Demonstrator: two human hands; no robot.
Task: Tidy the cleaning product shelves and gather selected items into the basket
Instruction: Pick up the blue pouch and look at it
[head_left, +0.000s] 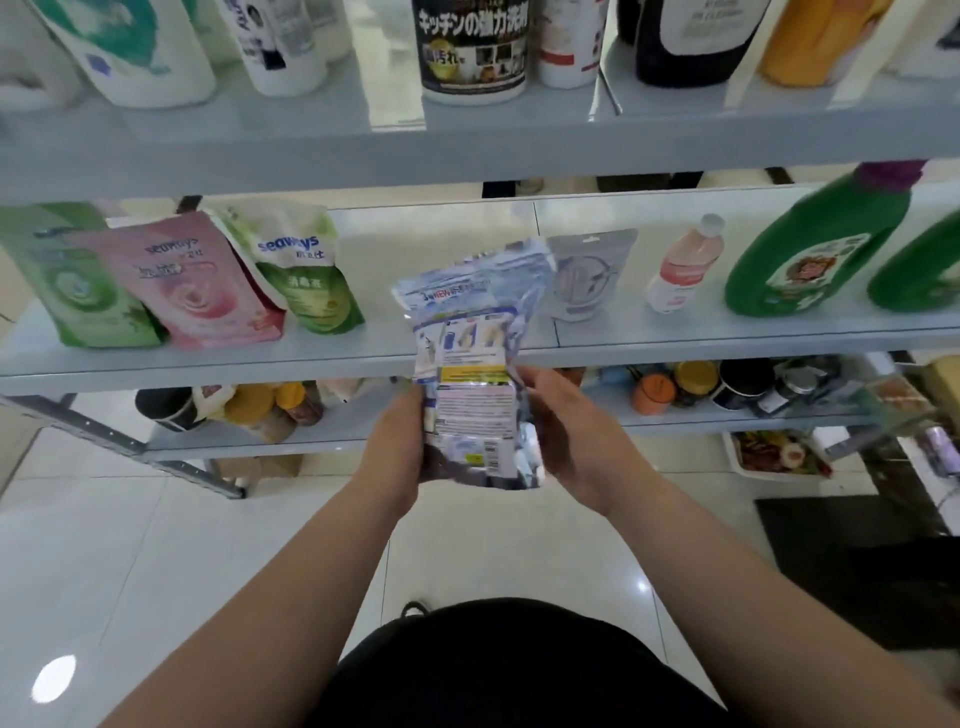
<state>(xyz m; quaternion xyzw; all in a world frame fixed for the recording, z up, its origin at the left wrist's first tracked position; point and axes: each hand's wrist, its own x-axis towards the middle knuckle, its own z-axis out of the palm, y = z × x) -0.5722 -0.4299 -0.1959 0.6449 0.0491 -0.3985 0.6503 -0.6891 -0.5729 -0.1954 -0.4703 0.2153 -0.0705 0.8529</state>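
Observation:
A silvery blue-and-white refill pouch (470, 358) stands upright in front of the middle shelf (467, 353), its printed back facing me. My left hand (395, 441) grips its lower left edge and my right hand (563, 431) grips its lower right edge. A matching grey pouch (589, 275) leans on the middle shelf just to the right. No basket is in view.
Green and pink pouches (192, 280) stand at the shelf's left; a pink bottle (685, 265) and green jugs (815, 244) at its right. Bottles (472, 47) line the top shelf. Cans and jars (727, 384) fill the lower shelf. White tiled floor lies below.

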